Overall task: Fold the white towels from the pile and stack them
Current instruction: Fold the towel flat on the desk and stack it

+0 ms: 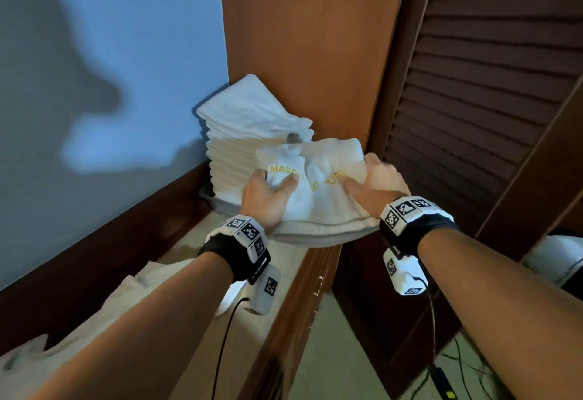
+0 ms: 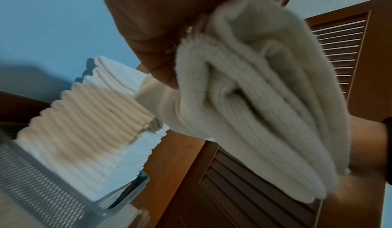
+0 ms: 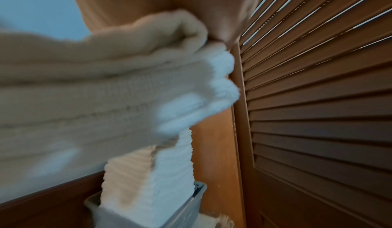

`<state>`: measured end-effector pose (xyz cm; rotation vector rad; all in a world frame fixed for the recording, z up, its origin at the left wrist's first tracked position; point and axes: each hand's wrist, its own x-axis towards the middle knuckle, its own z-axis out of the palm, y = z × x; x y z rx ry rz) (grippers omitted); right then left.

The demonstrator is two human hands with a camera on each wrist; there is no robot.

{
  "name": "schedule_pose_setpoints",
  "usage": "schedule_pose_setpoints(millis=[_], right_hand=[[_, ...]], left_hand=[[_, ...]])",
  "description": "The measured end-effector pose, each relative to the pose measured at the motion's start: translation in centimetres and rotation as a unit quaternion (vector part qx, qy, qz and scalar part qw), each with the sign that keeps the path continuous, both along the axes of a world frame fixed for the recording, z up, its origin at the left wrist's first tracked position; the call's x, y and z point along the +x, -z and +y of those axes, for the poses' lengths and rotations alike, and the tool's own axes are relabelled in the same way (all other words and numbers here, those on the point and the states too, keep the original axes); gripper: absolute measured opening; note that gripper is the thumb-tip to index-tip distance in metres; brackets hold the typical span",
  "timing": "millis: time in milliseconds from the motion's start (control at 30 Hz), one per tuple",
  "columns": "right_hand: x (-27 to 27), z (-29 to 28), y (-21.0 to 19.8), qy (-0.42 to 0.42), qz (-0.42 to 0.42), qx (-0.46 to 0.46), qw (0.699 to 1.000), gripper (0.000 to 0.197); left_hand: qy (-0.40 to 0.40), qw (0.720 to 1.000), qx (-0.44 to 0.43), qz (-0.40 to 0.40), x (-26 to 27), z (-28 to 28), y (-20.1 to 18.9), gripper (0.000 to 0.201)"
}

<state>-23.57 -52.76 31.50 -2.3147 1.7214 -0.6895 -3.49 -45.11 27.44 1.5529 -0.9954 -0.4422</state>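
Towel folded, on its way to the stack.

Both hands, left hand [image 1: 268,194] and right hand [image 1: 375,180], grip the folded white towel [image 1: 318,197] at its ends, thumbs pressed on top, carrying it just before the tall towel stack [image 1: 239,147] in a grey mesh basket [image 2: 42,188]. Next, I judge: lift and square it on top. Underside fingers are hidden; embroidered lettering partly crumpled.

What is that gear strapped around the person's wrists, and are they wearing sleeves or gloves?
No sleeves or gloves: both forearms and hands are bare. The left hand and right hand each have a black wrist strap carrying white blocks printed with black-and-white square code markers. Under each wrist hangs a white camera pod, also marked, with a thin black cable trailing down.
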Motion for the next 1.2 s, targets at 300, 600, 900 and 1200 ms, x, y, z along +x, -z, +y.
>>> schedule_pose_setpoints(millis=[300, 600, 900, 1200], right_hand=[[3.5, -16.7, -4.9, -0.037, 0.039, -0.107, 0.993, 0.053], [13.3, -35.5, -8.6, -0.171, -0.039, -0.174, 0.969, 0.05], [24.0, -45.3, -6.6, -0.271, -0.113, -0.063, 0.954, 0.053], [24.6, -49.5, 0.0, -0.317, 0.004, 0.094, 0.944, 0.033]], left_hand=[[0.065, 0.997, -0.024, 0.019, 2.6, -12.5, -4.9, 0.05], [-0.061, 0.993, -0.075, -0.069, 6.5, -25.1, -8.5, 0.034], [-0.195, 0.975, -0.041, 0.1, 11.1, -31.9, -5.6, 0.035], [-0.227, 0.937, -0.022, 0.266, 11.1, -32.1, -2.0, 0.027]])
